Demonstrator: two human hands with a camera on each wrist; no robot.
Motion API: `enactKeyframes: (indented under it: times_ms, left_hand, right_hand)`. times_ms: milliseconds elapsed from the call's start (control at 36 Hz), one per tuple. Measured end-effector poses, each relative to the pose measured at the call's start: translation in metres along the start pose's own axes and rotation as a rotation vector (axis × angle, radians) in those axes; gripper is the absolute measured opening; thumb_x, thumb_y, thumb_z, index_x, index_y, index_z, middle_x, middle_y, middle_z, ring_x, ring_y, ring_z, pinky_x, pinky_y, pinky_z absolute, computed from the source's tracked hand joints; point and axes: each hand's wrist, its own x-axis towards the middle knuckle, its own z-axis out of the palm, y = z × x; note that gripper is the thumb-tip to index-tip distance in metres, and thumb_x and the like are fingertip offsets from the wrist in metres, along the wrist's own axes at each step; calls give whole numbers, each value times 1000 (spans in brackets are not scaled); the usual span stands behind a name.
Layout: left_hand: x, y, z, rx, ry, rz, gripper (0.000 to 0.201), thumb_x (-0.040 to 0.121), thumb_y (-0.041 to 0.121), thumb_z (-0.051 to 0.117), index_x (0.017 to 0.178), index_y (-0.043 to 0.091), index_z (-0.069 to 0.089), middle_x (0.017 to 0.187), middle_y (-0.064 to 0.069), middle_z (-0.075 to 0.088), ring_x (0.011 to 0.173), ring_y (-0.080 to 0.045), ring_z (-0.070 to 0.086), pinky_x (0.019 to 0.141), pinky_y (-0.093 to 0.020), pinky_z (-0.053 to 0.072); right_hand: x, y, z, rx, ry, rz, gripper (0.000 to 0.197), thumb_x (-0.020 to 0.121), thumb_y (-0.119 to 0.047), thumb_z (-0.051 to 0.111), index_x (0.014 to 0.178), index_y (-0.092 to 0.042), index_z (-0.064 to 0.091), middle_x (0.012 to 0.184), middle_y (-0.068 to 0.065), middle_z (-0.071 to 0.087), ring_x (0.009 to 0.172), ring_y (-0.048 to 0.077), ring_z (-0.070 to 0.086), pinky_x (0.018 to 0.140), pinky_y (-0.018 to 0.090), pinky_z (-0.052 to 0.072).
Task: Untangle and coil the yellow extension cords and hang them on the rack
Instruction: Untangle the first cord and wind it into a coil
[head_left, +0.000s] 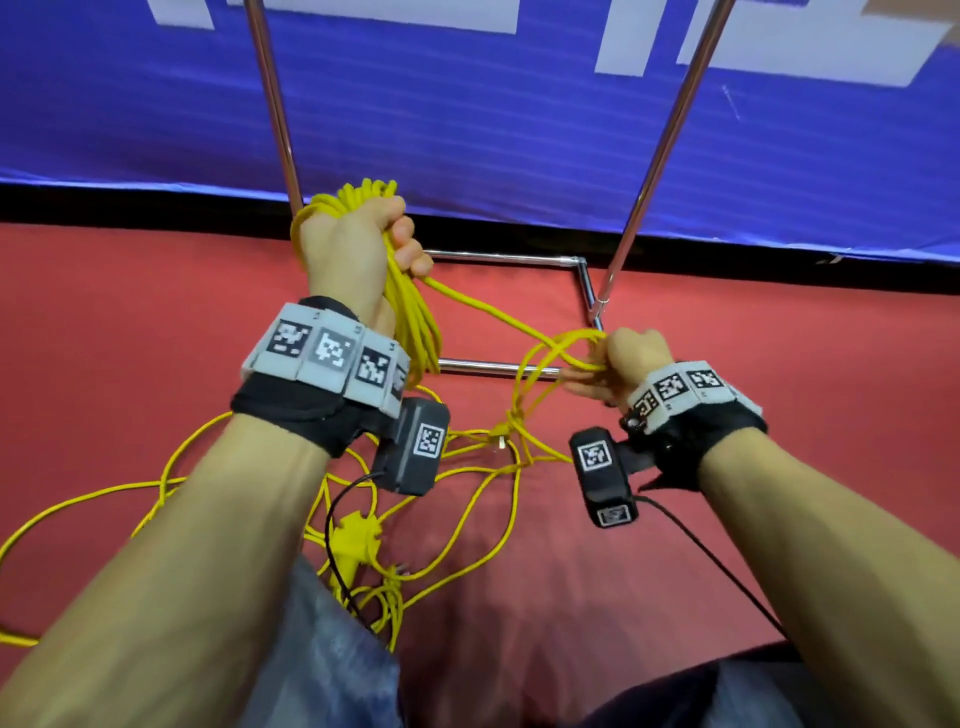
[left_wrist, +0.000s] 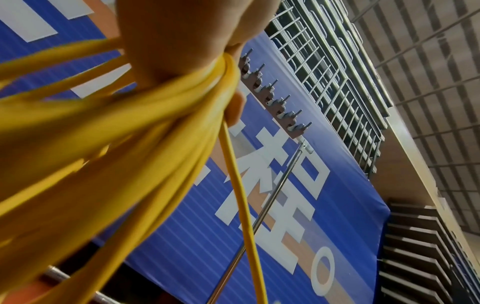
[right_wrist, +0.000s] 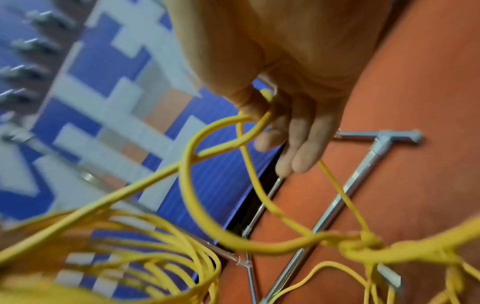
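Both bare forearms wear black fabric wrist wraps (head_left: 291, 410) topped by grey bands of black-and-white square code tags (head_left: 324, 353). Black box cameras (head_left: 418, 452) hang beneath, trailing thin black cables (head_left: 332, 525).

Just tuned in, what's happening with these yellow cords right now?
A person is coiling yellow cord. The left hand grips a bundle of finished loops, raised in front of the rack. The right hand holds the next loop of cord, with a knot hanging below it. More tangled cord lies on the red floor. Nothing hangs on the rack yet.
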Motion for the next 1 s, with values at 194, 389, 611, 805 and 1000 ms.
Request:
enactKeyframes:
  times_ms: [194, 389, 611, 805, 1000]
  left_hand:
    - [1, 0, -8, 250, -83, -20, 33, 90, -4, 47, 61, 9, 43, 45, -1, 38, 34, -12, 30, 40, -20, 30]
    - [4, -16, -7, 500, -120, -39, 27, 89, -3, 55, 64, 6, 51, 47, -3, 45, 33, -13, 32, 38, -22, 31]
    - [-2, -35, 2, 712, -313, -51, 46, 55, 21, 87, 57, 16, 41, 52, -8, 36, 34, -18, 35, 45, -25, 30]
    - [-21, -45, 15, 923, -462, 28, 24, 69, 6, 82, 71, 4, 59, 61, -10, 53, 46, -17, 45, 45, -23, 37]
    - [0, -43, 8, 940, -47, 21, 24, 70, 13, 80, 58, -4, 67, 36, -5, 51, 28, -11, 40, 37, -18, 30]
  right_hand:
    - [-9, -18, -8, 368, -52, -82, 41, 84, 23, 23, 107, 3, 49, 79, 23, 58, 49, 22, 65, 43, 27, 53]
    - [-22, -31, -6, 49, -357, -362, 24, 84, 16, 49, 95, 2, 65, 76, 11, 73, 78, 23, 69, 91, 40, 45]
    - [-42, -50, 0, 214, -534, -381, 6, 74, -4, 59, 78, -2, 62, 58, 1, 61, 64, 16, 58, 76, 27, 40]
    - [-42, -51, 7, 110, -454, -470, 30, 88, 16, 52, 113, -1, 52, 59, 0, 63, 52, 8, 62, 56, 16, 49]
    - [-23, -42, -20, -841, -12, -724, 49, 85, 11, 45, 129, -9, 50, 108, 9, 68, 104, 21, 64, 95, 35, 49]
